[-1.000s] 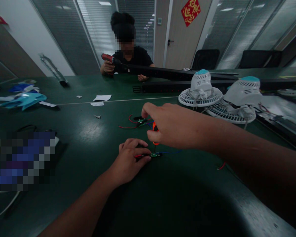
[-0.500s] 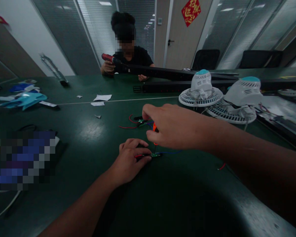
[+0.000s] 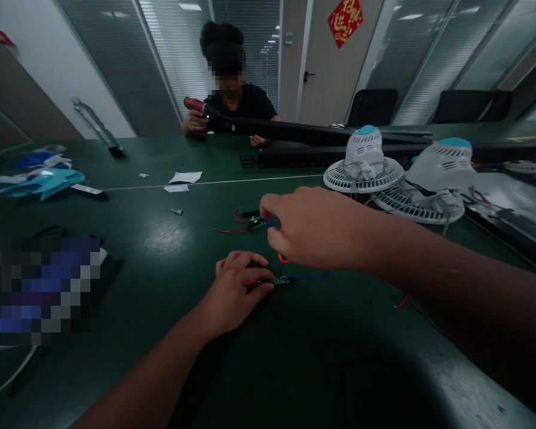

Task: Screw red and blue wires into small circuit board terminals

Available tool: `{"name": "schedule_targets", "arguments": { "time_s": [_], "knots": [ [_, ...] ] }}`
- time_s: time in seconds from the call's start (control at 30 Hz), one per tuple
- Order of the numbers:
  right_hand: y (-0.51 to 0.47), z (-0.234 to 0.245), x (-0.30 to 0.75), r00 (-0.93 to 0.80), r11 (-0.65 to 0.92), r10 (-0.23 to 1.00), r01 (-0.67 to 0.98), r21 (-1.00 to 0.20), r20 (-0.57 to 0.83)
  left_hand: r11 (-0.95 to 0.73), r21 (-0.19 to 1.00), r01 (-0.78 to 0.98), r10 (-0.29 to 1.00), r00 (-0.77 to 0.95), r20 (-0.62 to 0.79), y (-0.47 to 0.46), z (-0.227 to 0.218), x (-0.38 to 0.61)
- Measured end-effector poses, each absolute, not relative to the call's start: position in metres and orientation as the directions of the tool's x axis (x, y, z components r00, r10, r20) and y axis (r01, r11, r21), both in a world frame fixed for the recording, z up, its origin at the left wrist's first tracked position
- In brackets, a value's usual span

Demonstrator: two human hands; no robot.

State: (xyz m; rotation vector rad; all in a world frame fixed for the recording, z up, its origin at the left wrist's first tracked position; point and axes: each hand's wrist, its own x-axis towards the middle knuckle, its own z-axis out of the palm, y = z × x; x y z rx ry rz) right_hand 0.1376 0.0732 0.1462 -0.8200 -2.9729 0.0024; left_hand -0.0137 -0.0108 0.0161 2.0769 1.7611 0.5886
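Observation:
Between its thumb and fingers, my left hand (image 3: 240, 287) pinches a small green circuit board (image 3: 284, 280) flat against the table. A red wire runs under my fingers, and a blue wire (image 3: 310, 276) trails off to the right. Above the board, my right hand (image 3: 306, 229) is closed around an orange-handled screwdriver (image 3: 283, 258). Its thin shaft points down and appears to meet the board; most of the handle is hidden in my fingers. Just beyond my right hand lie more small circuit boards (image 3: 255, 221) with red wires.
Two white fan housings (image 3: 364, 158) with teal tops stand at the right, near long black bars (image 3: 295, 157). Across the table a person (image 3: 250, 101) holds a red power drill (image 3: 195, 105). Blue gloves (image 3: 49, 179), paper scraps (image 3: 185, 177) and a brush (image 3: 115, 150) lie left.
My right hand has shifted and turned slightly on the screwdriver, so less of the orange handle shows. My left hand and the board stay in place.

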Motion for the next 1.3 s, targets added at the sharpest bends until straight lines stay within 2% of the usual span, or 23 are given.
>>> {"name": "schedule_targets", "arguments": {
  "time_s": [1.0, 1.3],
  "knots": [
    [0.0736, 0.149, 0.1356, -0.865, 0.863, 0.498, 0.487, -0.131, 0.062, -0.142, 0.535, 0.833, 0.99, 0.119, 0.077, -0.0108, 0.0173, -0.0117],
    [0.0739, 0.1461, 0.1339, -0.869, 0.871, 0.489, 0.481, -0.098, 0.081, -0.152, 0.533, 0.832, 0.988, 0.128, 0.082, -0.0099, 0.0164, -0.0124]
  ]
}}
